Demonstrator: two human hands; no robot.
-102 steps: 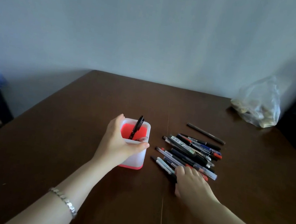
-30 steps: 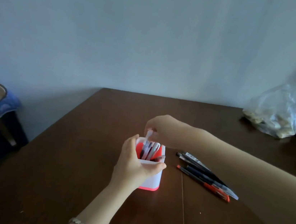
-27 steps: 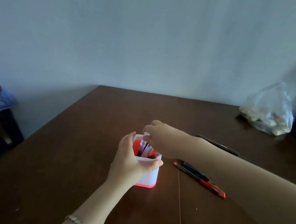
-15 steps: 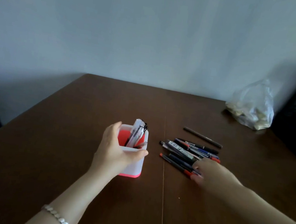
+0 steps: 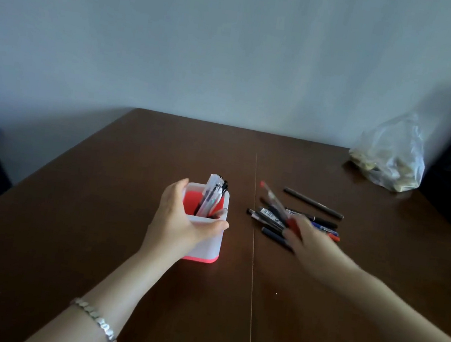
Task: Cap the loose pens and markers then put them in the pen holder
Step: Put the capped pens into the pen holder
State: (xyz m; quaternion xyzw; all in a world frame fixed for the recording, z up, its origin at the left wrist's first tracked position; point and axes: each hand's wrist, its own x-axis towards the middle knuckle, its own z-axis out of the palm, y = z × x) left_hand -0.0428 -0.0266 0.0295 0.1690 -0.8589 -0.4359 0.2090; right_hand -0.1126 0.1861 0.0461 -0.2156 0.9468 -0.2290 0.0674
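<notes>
White-walled with a red inside and red base, the pen holder (image 5: 209, 243) stands upright on the dark brown tabletop (image 5: 94, 239). Several pens (image 5: 210, 197) lean together in it, clear-barrelled ones with dark tips rising above the rim. The left hand (image 5: 180, 222) is wrapped around the holder's near left side, thumb lying along the front rim and fingers curled over the far left corner; a silver bracelet (image 5: 95, 320) sits on that wrist.

To the right of the holder, past a seam in the tabletop, lies a loose pile of pens and markers (image 5: 297, 223), black, blue and red among them. A single dark pen (image 5: 313, 202) lies apart just behind the pile. The right hand (image 5: 312, 245) is over the near side of the pile, blurred; its fingers appear closed on a clear pen with a red tip (image 5: 272, 198) that slants up and away, though the blur leaves the grip uncertain.

At the far right edge of the tabletop sits a clear plastic bag (image 5: 390, 155) with pale lumps inside.
</notes>
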